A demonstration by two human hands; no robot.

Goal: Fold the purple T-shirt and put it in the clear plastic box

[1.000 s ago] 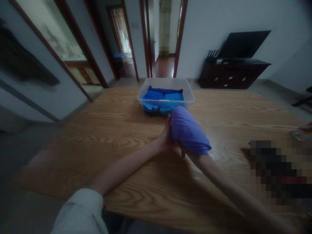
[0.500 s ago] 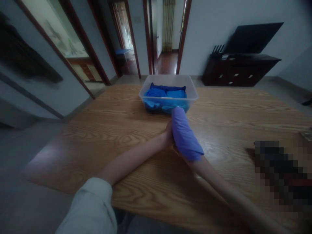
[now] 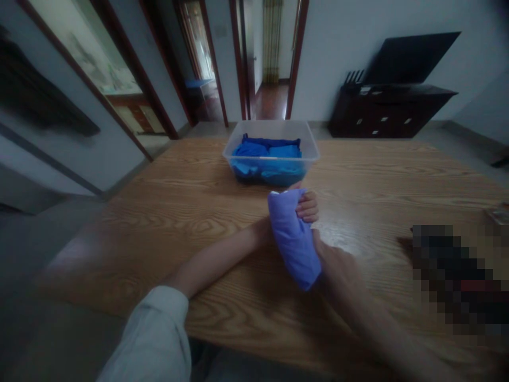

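Purple glove (image 3: 293,239): one, limp, held above the counter (image 3: 167,212) just in front of the tub. Left hand (image 3: 306,206): fingers curled over the glove's upper end, clamped on it. Right hand (image 3: 338,265): against the glove's lower end; grip mostly hidden, cannot tell. Clear plastic tub (image 3: 271,151): on the counter's far side, holding folded blue gloves (image 3: 266,156). Dark cabinet (image 3: 392,111): against the far wall.

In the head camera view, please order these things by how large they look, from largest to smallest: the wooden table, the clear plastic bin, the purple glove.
1. wooden table, by far the largest.
2. clear plastic bin.
3. purple glove. It looks only somewhat smaller than the bin, and it is nearer the camera, so their true order is unsure.
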